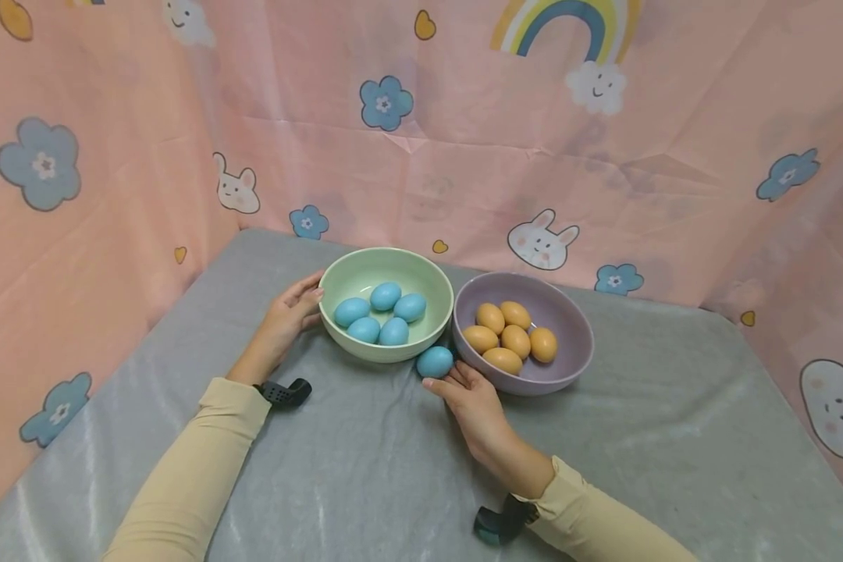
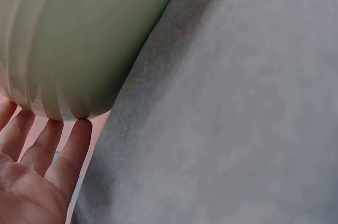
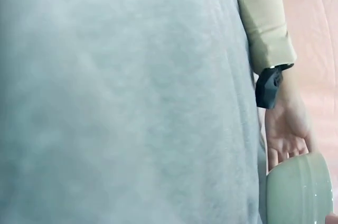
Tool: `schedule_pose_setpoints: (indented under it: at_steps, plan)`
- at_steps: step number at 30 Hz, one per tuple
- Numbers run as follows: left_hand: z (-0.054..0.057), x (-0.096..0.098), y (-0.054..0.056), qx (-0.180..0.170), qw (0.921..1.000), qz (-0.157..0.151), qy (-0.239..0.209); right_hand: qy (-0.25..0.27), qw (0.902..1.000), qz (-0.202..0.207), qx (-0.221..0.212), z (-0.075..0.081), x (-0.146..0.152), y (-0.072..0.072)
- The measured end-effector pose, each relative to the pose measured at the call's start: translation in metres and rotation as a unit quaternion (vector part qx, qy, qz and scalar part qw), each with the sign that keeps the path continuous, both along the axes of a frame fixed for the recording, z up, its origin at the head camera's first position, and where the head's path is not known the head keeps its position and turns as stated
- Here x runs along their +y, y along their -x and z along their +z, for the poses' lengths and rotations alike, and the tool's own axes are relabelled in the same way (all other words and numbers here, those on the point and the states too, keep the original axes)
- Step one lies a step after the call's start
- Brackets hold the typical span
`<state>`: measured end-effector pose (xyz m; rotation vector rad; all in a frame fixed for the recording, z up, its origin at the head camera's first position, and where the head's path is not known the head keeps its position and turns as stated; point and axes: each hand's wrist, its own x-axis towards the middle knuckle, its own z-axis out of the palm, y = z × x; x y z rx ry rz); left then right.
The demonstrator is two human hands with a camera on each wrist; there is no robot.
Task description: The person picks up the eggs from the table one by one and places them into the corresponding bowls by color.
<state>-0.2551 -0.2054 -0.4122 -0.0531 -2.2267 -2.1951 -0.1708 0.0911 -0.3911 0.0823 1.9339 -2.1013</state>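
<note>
My left hand (image 1: 291,312) rests its fingertips against the left side of a green bowl (image 1: 386,351), which contains several blue eggs (image 1: 386,296). The left wrist view shows straight fingers (image 2: 71,155) touching the bowl's outer wall. On the cloth in front of the gap between the bowls sits a single blue egg (image 1: 435,362). My right hand (image 1: 479,410) lies just short of it, thumb and fingertips close to the egg's near side and the fingers by the base of a purple bowl (image 1: 569,363). Several orange-yellow eggs (image 1: 516,342) lie inside that purple bowl.
Grey cloth (image 1: 365,468) covers the table. A pink printed curtain (image 1: 464,179) hangs behind and at both sides. Each wrist wears a black device, such as the one (image 1: 286,393) on the left. The two bowls stand side by side.
</note>
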Motion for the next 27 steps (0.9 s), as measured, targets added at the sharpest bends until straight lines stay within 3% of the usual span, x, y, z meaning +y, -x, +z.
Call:
schedule_pose_setpoints:
  at_steps: [12, 18, 27]
  plan:
    - [0.002, 0.001, 0.001, 0.003, 1.0000, -0.001, 0.005, -0.097, 0.9950, -0.003, 0.023, -0.003, -0.002, 0.007]
    - [0.001, 0.002, 0.003, 0.002, 1.0000, -0.002, -0.001, -0.162, 0.9860, 0.027, 0.028, -0.002, 0.004, 0.001]
    - [-0.001, 0.002, 0.001, -0.003, 0.9999, 0.003, 0.011, -0.211, 0.9762, 0.041, 0.031, 0.000, 0.008, -0.007]
